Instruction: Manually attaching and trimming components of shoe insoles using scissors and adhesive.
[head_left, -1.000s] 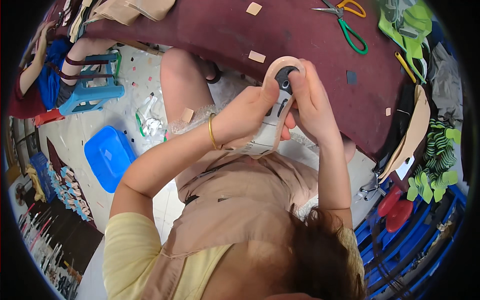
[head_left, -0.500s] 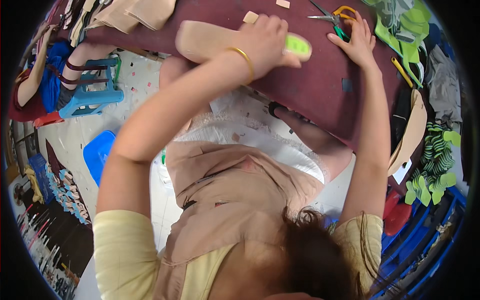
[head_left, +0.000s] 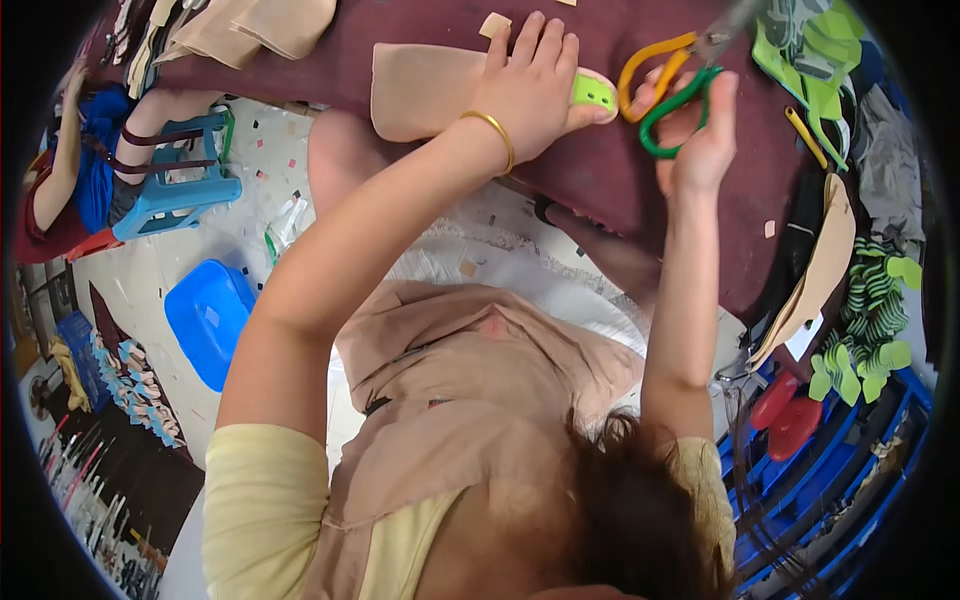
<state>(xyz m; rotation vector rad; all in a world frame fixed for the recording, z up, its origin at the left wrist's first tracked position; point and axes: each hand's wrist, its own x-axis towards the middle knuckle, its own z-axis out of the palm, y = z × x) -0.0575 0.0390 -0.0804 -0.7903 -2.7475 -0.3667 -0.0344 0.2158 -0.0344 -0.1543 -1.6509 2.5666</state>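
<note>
A tan insole piece [head_left: 425,90], judged light and floppy, is pressed flat on the maroon worktop [head_left: 600,170] by the left hand [head_left: 530,90], fingers spread; scissors [head_left: 675,85] are gripped at the handles by the right hand [head_left: 700,130].

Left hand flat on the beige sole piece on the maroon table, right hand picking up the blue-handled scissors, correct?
Not quite. The head view shows the scissors in the right hand have yellow and green handles, not blue. The left hand does rest on the beige sole piece on the maroon table.
</note>
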